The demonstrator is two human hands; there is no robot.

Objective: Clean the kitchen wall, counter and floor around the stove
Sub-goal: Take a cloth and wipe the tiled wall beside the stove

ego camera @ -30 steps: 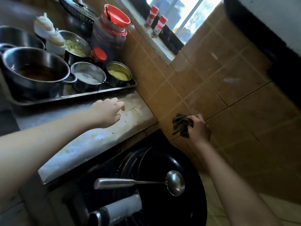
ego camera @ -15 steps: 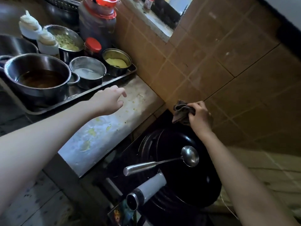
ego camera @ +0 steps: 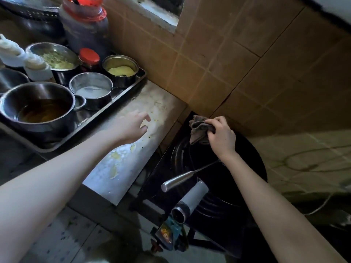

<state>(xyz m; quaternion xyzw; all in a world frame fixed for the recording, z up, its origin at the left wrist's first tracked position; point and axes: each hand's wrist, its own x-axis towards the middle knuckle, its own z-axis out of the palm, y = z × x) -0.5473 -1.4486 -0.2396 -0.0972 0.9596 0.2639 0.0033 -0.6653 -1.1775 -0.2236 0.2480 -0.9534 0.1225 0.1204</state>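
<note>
**Right hand gripping a rag at the foot of the wall**

Right hand (ego camera: 221,134) is clenching a crumpled grey rag (ego camera: 199,130), fingers wrapped tight around it, low against the brown tiled wall (ego camera: 237,73) where it meets the stove. Half a second ago the same hand was pressing the rag to the tiles a little higher; now it is sitting down at the corner beside the counter's end. Left hand (ego camera: 131,128) is hovering over the steel counter (ego camera: 133,158), fingers loosely spread and holding nothing, much as before. Yellowish smears are showing on the counter below and beside that hand.

Under the right hand a black wok (ego camera: 218,177) is sitting on the stove, with a metal ladle (ego camera: 182,179) lying across it, its bowl hidden behind the right wrist. Nearer than the ladle, the wok's pale handle (ego camera: 191,200) is pointing toward the camera, above a small colourful packet (ego camera: 167,232) whose print is too blurred to read.

Beyond the left hand a tray (ego camera: 106,118) is carrying pots, a red-capped jar (ego camera: 89,57) and white squeeze bottles (ego camera: 38,67). No labels are legible. Floor tiles (ego camera: 57,240) are showing beneath the left forearm.
</note>
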